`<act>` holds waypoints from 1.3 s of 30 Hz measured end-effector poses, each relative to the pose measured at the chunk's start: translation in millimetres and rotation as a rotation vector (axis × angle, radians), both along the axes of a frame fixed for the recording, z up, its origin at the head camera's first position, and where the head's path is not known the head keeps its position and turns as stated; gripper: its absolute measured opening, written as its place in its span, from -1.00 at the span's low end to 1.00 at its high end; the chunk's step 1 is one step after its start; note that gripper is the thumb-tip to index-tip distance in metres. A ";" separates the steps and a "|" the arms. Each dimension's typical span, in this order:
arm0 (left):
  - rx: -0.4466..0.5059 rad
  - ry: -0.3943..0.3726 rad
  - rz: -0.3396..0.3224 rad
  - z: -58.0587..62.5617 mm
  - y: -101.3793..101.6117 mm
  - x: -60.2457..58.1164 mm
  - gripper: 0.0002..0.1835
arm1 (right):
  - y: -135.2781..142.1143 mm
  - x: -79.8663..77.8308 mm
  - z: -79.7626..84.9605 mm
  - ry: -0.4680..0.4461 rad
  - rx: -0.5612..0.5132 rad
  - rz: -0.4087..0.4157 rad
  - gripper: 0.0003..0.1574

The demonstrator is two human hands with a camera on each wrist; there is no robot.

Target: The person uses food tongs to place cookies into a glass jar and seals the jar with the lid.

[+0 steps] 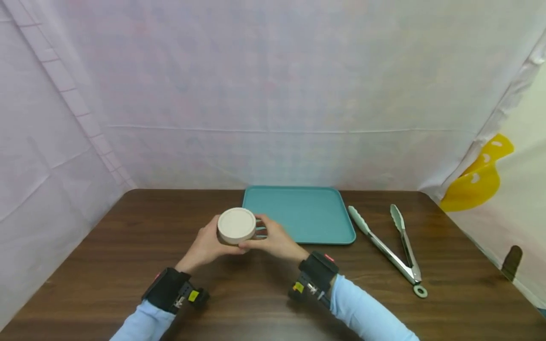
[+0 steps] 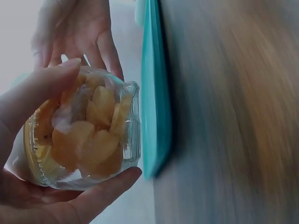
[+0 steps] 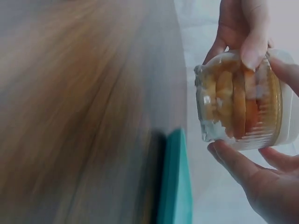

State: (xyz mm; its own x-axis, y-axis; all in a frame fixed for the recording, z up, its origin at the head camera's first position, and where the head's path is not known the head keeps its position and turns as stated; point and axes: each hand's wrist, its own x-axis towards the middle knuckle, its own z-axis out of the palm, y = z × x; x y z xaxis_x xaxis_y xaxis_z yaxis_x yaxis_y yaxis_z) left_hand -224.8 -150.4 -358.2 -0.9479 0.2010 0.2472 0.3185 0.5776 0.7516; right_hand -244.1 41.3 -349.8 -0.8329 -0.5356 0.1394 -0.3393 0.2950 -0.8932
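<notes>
A clear jar [image 2: 93, 128] with a white lid [image 1: 236, 226] is lifted above the brown table [image 1: 264, 308]. Through its glass, orange-tan pieces [image 3: 233, 95] show, several of them standing like thin slices. My left hand [image 1: 209, 244] grips the jar from the left, thumb on the near side and a finger under the base edge in the left wrist view. From the right, my right hand [image 1: 273, 239] holds it too, thumb in front near the left thumb and fingers spread behind. In the head view the lid faces up and hides most of the glass.
A teal tray [image 1: 303, 213] lies flat behind the hands, near the far edge. To its right rest metal tongs [image 1: 394, 255], their arms spread. White cloth [image 1: 273, 94] hangs behind the table, and a yellow shape [image 1: 477, 180] is at the right side.
</notes>
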 end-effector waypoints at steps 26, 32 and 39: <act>-0.045 -0.032 0.161 -13.2 -35.4 -5.8 0.00 | -60.7 -16.4 -27.4 0.103 0.118 -0.031 -0.12; -0.056 -0.060 0.199 -14.6 -36.1 -10.9 0.00 | -62.9 -18.7 -29.4 0.083 0.098 -0.023 -0.10; -0.049 -0.056 0.199 -15.0 -35.1 -12.9 -0.04 | -63.3 -21.8 -31.7 0.084 0.050 0.013 -0.09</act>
State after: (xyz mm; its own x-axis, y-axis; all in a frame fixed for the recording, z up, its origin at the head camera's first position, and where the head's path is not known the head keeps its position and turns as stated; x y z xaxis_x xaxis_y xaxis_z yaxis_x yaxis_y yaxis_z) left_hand -237.7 -185.5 -373.2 -0.9820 0.0186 0.1878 0.1529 0.6616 0.7341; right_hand -265.9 -22.0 -381.5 -0.8125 -0.5541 0.1813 -0.4162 0.3337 -0.8458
